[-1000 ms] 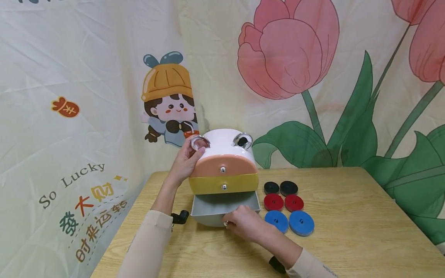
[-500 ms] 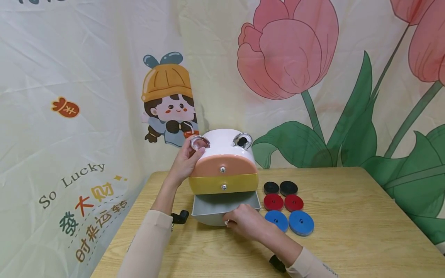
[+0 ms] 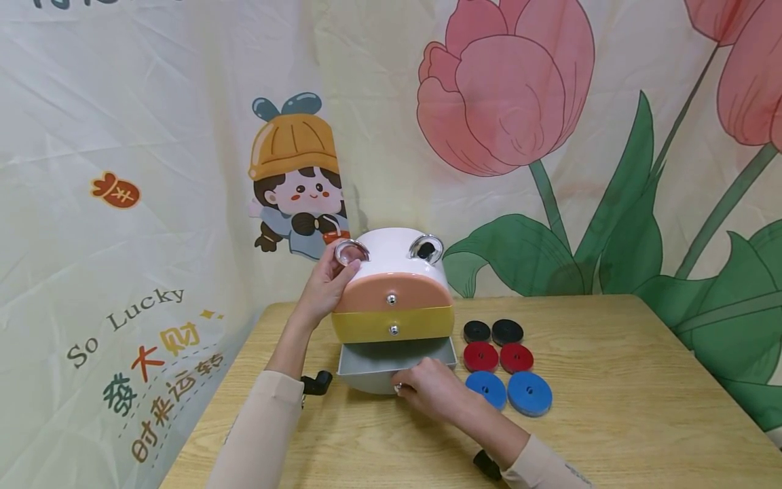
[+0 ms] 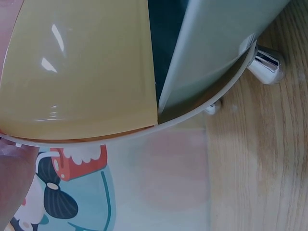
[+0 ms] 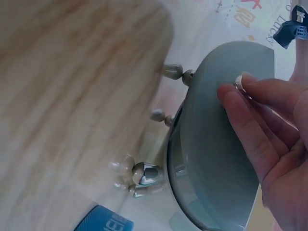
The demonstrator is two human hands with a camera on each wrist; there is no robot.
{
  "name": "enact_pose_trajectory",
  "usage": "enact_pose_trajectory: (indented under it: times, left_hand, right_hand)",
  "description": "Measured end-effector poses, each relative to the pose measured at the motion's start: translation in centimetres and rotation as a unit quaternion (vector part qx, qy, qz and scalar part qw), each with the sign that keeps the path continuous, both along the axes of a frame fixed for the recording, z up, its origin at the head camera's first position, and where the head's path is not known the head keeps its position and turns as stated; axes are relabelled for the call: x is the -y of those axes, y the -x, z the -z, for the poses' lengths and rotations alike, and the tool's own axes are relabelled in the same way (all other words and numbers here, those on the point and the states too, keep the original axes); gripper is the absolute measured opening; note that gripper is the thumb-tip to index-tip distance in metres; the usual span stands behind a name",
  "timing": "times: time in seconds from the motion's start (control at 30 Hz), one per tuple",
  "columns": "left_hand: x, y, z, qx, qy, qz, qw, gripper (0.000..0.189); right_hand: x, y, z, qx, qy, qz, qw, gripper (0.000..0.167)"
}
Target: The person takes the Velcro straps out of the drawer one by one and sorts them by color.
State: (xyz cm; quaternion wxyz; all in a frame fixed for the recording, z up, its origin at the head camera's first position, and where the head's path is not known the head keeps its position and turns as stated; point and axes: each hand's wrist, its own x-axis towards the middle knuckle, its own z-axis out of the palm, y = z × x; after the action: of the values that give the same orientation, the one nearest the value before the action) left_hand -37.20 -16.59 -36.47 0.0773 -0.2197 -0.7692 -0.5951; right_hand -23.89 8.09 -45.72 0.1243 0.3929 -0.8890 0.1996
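A small frog-faced drawer cabinet (image 3: 397, 251), with a white top and two silver-ringed eyes, stands on the table. Its orange drawer (image 3: 366, 295) and yellow drawer (image 3: 360, 327) are closed. The grey bottom drawer (image 3: 366, 382) is pulled partly out, and its visible inside looks bare. My left hand (image 3: 326, 286) holds the cabinet's upper left side, thumb beside the left eye and other fingers partly hidden behind. With thumb and fingertips, my right hand (image 3: 434, 390) pinches the silver knob (image 5: 238, 83) on the grey drawer's front. Silver feet (image 4: 267, 65) carry the cabinet.
Right of the cabinet lie paired flat round rolls: black rolls (image 3: 507, 331), red rolls (image 3: 481, 356) and blue rolls (image 3: 529, 393). The wooden table (image 3: 611, 394) reaches back to a printed cloth (image 3: 379, 136). Black wrist-camera parts (image 3: 318, 383) sit near the left forearm.
The grey drawer has slid slightly inward toward the cabinet, with my right hand moving along on its knob. My left hand stays where it was, and the rolls have not moved.
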Motion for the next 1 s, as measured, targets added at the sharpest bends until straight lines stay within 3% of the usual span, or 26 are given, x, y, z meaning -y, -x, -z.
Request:
enact_pose_trajectory:
  times: [0.4,0.63,0.9,1.0]
  left_hand:
    - [0.0,-0.1,0.1,-0.014,0.008,-0.008,0.9998,0.057]
    - [0.0,0.1,0.0,-0.003,0.0,-0.007,1.0,0.054]
    - [-0.5,-1.6,-1.2,0.002,0.005,-0.004,1.0,0.053]
    - [-0.5,-1.4,-1.2,0.003,0.005,-0.003,1.0,0.054]
  right_hand:
    - [0.4,1.7,0.7,-0.037,0.03,0.02,0.9987,0.021]
    - [0.2,2.3,0.9,-0.01,0.059,0.014,0.9981,0.014]
    - [0.0,2.5,1.0,0.05,0.088,0.024,0.9946,0.005]
    - [0.1,2.5,0.9,0.062,0.093,0.034,0.9931,0.006]
